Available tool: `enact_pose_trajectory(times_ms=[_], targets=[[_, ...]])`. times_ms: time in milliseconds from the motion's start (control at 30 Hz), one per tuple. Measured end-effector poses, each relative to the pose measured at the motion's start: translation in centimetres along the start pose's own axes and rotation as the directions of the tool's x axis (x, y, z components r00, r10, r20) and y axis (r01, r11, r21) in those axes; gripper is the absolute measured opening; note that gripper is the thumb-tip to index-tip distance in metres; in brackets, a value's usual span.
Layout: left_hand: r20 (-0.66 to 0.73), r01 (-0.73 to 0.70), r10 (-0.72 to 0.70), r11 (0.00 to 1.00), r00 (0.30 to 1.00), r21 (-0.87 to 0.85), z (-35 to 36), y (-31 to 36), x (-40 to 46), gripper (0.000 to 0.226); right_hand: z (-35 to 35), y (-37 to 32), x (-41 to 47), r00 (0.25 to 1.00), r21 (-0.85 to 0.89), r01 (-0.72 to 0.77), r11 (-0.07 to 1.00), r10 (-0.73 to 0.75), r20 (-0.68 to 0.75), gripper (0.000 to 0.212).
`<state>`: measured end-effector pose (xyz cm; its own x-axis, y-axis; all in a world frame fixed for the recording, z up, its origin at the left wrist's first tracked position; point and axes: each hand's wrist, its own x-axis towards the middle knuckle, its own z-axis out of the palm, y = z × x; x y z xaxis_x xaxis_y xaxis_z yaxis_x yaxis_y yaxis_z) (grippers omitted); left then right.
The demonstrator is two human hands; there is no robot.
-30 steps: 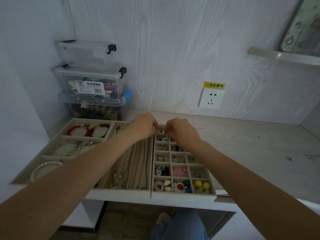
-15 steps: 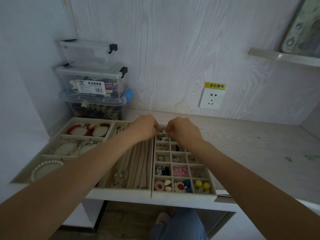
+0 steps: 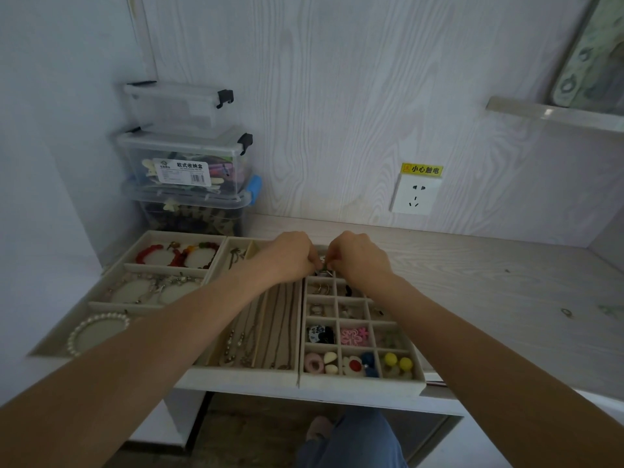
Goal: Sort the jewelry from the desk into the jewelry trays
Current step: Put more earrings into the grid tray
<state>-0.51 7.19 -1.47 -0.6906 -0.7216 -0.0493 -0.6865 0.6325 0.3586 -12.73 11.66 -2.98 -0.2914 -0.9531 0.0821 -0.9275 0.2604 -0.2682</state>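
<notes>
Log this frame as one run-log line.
stage: placing | left hand and right hand: pinching a small metallic jewelry piece | over: back row of beige gridded jewelry tray | loose: small ring on wooden desk

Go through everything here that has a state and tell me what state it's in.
Left hand: pinching a small metal jewelry piece.
Right hand: pinching the same piece.
Beige gridded jewelry tray: open, partly filled.
Top clear plastic storage box: lid on.
White wall socket: nothing plugged in.
</notes>
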Motion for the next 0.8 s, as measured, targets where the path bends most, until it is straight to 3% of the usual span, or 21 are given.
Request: enact_pose_trajectory(times_ms=[233,433,800], targets=[[0.014,-0.026,0.026,0.999,1.000,0.024,0.17,-0.04,0.07,0.026,-0.08,0.11,-0.11,1.000,0.004,-0.014,1.000,0.014,0.007,0.015],[-0.080,-0.004,0.006,1.000,0.997,0.023,0.37,-0.68,0.36,0.027,-0.61,-0.04,-0.50,0.998,0.034,-0.042,0.999,0.040,0.054,0.020],[-0.034,0.039,-0.037,0.998,0.999,0.046,0.25,-0.70,0.07,0.035,-0.64,-0.41,-0.45,0.993,0.039,-0.074,0.996,0.071,0.091,0.029]])
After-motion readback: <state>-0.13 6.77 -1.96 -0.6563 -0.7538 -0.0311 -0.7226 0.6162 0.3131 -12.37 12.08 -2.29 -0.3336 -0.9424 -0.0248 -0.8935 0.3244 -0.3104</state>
